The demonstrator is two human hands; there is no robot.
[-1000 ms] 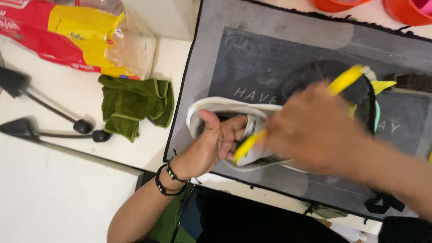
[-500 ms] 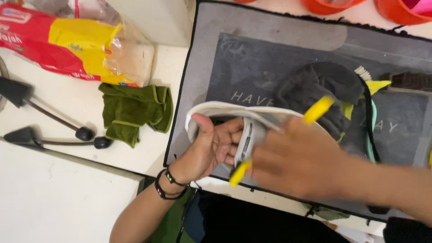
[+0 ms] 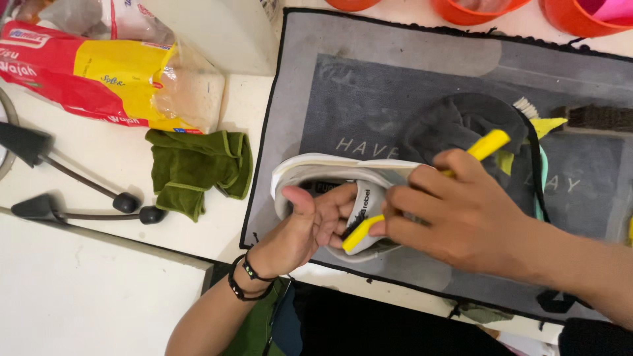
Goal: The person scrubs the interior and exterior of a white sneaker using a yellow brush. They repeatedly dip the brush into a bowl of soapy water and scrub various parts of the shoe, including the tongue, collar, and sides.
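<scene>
the left hand (image 3: 310, 227) is cupped under and around a white shoe (image 3: 343, 181), thumb up along the near edge of the sole and fingers curled into the opening, so it is clamped on the shoe and holds it tilted on its side. the shoe lies right in that palm, its pale sole running away from the thumb toward the far side, and its toe end passes under the other hand. the right hand (image 3: 461, 211) is closed in a fist round a yellow brush (image 3: 488, 145); the handle sticks out beyond the knuckles on the far side, and the other yellow end pokes out below the fingers, touching the shoe's tongue just beside the left fingertips. the two hands are almost touching over the shoe. under both hands lies a grey mat (image 3: 369, 79) with a dark border. just beyond the right hand sits a dark grey cloth (image 3: 455, 122) bunched on the mat. well off to the outside of the left hand, on the white table (image 3: 79, 171), lies a folded green cloth (image 3: 198, 168), and further off a red and yellow plastic bag (image 3: 99, 72)
</scene>
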